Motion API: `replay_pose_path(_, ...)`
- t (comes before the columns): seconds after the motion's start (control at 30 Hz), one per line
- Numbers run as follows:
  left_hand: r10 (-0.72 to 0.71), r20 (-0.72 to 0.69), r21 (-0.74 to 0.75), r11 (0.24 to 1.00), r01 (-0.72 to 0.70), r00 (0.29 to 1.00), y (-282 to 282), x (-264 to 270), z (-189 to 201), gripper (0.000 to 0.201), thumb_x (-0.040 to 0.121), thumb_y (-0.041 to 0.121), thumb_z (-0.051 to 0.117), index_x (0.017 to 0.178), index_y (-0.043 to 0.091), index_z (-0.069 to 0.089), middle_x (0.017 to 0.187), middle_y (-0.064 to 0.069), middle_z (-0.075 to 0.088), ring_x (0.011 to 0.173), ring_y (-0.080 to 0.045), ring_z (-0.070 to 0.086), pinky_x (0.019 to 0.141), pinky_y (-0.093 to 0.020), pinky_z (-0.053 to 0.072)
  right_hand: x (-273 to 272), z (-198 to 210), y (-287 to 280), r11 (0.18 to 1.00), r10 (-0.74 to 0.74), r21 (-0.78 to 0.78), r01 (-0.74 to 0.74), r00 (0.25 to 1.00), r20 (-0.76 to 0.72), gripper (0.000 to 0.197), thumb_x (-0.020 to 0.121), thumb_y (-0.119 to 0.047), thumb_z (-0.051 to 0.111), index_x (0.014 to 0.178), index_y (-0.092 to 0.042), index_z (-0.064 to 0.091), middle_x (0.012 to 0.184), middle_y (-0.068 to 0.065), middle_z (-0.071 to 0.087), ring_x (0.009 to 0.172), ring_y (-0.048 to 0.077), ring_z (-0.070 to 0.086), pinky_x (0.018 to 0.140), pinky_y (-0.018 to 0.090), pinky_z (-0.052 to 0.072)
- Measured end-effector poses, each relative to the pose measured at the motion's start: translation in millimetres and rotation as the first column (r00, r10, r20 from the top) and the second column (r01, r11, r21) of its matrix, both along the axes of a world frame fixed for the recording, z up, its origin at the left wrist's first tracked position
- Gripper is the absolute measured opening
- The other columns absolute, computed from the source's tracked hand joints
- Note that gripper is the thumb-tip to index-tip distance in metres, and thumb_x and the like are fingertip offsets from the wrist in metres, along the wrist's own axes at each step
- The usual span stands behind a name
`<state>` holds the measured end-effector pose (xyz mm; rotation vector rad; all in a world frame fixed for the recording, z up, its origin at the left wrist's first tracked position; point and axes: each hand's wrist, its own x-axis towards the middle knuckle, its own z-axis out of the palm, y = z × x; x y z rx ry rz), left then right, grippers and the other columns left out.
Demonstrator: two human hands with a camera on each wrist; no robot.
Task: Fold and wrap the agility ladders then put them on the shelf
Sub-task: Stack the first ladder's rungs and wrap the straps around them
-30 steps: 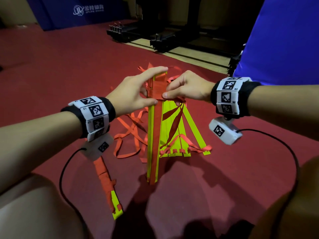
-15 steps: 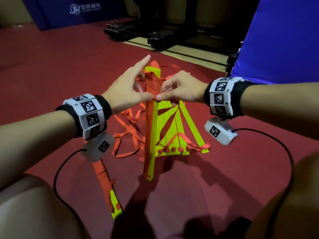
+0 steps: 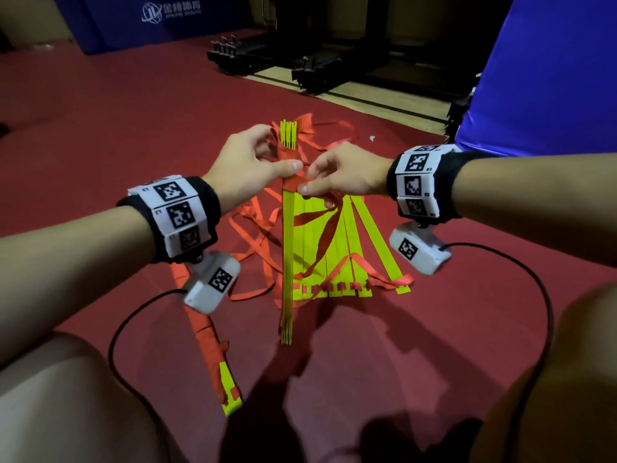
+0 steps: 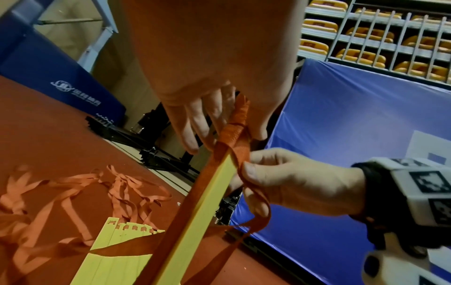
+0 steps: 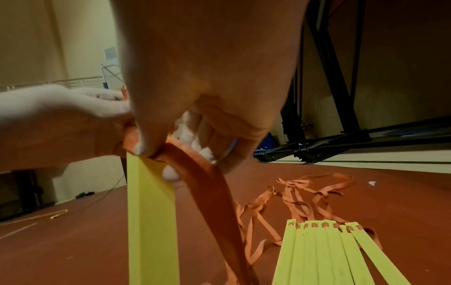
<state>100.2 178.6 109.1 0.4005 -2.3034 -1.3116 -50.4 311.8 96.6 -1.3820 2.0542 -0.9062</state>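
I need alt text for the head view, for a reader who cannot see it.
Two hands wind an orange strap around a held stack of yellow rungs: left hand grips the stack, right hand pinches the strap. More rungs lie fanned on the red floor.

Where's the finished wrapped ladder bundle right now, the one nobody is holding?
In the head view the wrapped bundle lies on the red floor at lower left, below the left hand and left of the held stack of rungs.
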Motion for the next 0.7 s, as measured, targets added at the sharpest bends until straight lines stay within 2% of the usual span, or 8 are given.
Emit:
replay_pose_path(0.1, -0.089, 0.011, 0.085, 0.992, 0.088, 0.996, -7, 6, 0, 0.029, 0.091, 0.002, 0.075, 0.114, 0.017, 0.068, 0.094, 0.004, 0.077, 0.084, -0.007, 0.072, 0.080, -0.029, 0.060, 1, -5, -6, 0.997, 0.025, 0.067, -0.025, 1.000, -0.009, 0.041, 0.092, -0.034, 0.074, 0.114, -0.001, 0.065, 0.082, -0.003, 0.070, 0.050, -0.004, 0.060, 0.055, 0.013, 0.045)
replay_pose_path(0.17, -0.142, -0.002, 0.152, 0.978, 0.141, 0.990, -11, 10, 0, 0.032, 0.093, -0.001, 0.070, 0.118, 0.019, 0.068, 0.095, 0.003, 0.078, 0.081, -0.010, 0.072, 0.074, -0.025, 0.060, 4, -7, -10, 0.996, 0.085, 0.038, -0.085, 0.996, 0.007, 0.040, 0.093, -0.030, 0.074, 0.102, 0.007, 0.063, 0.088, 0.014, 0.070, 0.049, 0.003, 0.057, 0.051, 0.016, 0.043)
replay_pose_path(0.23, -0.161, -0.022, 0.248, 0.955, 0.162, 0.987, -13, 13, 0, 0.035, 0.094, -0.005, 0.064, 0.124, 0.014, 0.064, 0.087, 0.005, 0.078, 0.070, -0.005, 0.069, 0.066, -0.017, 0.052, 7, -7, -11, 0.996, 0.085, 0.000, -0.085, 0.996, 0.003, 0.041, 0.092, -0.032, 0.075, 0.088, 0.007, 0.064, 0.082, 0.022, 0.067, 0.053, 0.014, 0.055, 0.050, 0.019, 0.041)
replay_pose_path(0.33, -0.164, 0.008, 0.211, 0.965, 0.158, 0.986, -16, 11, -1, 0.035, 0.095, -0.004, 0.061, 0.127, 0.012, 0.061, 0.076, 0.011, 0.074, 0.064, 0.001, 0.066, 0.070, -0.026, 0.046, 10, -9, -14, 0.998, 0.036, -0.055, -0.038, 0.998, -0.043, 0.048, 0.089, -0.035, 0.077, 0.079, 0.010, 0.066, 0.073, 0.027, 0.068, 0.058, 0.023, 0.057, 0.048, 0.016, 0.040)
replay_pose_path(0.43, -0.143, 0.025, 0.040, 0.989, 0.142, 0.989, -13, 10, -2, 0.030, 0.100, -0.003, 0.059, 0.123, 0.015, 0.061, 0.085, 0.011, 0.072, 0.073, 0.003, 0.066, 0.071, -0.018, 0.050, 9, -7, -12, 0.997, 0.000, -0.079, -0.007, 0.996, -0.088, 0.049, 0.088, -0.037, 0.078, 0.077, 0.009, 0.068, 0.065, 0.019, 0.067, 0.056, 0.021, 0.058, 0.047, 0.014, 0.039)
replay_pose_path(0.5, -0.097, 0.015, -0.059, 0.993, 0.098, 0.995, -13, 8, -2, 0.022, 0.098, 0.003, 0.065, 0.110, 0.021, 0.066, 0.087, 0.011, 0.069, 0.075, 0.000, 0.063, 0.073, -0.019, 0.050, 8, -4, -11, 0.997, -0.022, -0.078, 0.011, 0.990, -0.136, 0.048, 0.088, -0.039, 0.078, 0.076, 0.006, 0.071, 0.064, 0.016, 0.069, 0.051, 0.012, 0.057, 0.046, 0.011, 0.037)
replay_pose_path(0.6, -0.022, 0.029, -0.085, 0.996, 0.025, 0.999, -14, 3, -1, 0.019, 0.096, 0.007, 0.070, 0.094, 0.026, 0.069, 0.077, 0.008, 0.063, 0.066, -0.006, 0.055, 0.064, -0.018, 0.046, 2, -4, -9, 0.998, -0.018, -0.055, 0.010, 0.990, -0.142, 0.040, 0.088, -0.035, 0.078, 0.068, -0.002, 0.068, 0.055, 0.000, 0.066, 0.043, 0.002, 0.054, 0.046, 0.010, 0.037)
replay_pose_path(0.7, -0.017, 0.053, -0.080, 0.997, 0.021, 0.998, -10, -1, 1, 0.016, 0.098, 0.005, 0.067, 0.097, 0.020, 0.068, 0.077, 0.009, 0.062, 0.060, 0.005, 0.055, 0.060, -0.012, 0.043, -1, -5, -5, 0.998, 0.041, -0.038, -0.046, 0.992, -0.119, 0.031, 0.090, -0.027, 0.077, 0.066, -0.012, 0.064, 0.058, -0.006, 0.066, 0.049, 0.003, 0.059, 0.052, 0.013, 0.043)
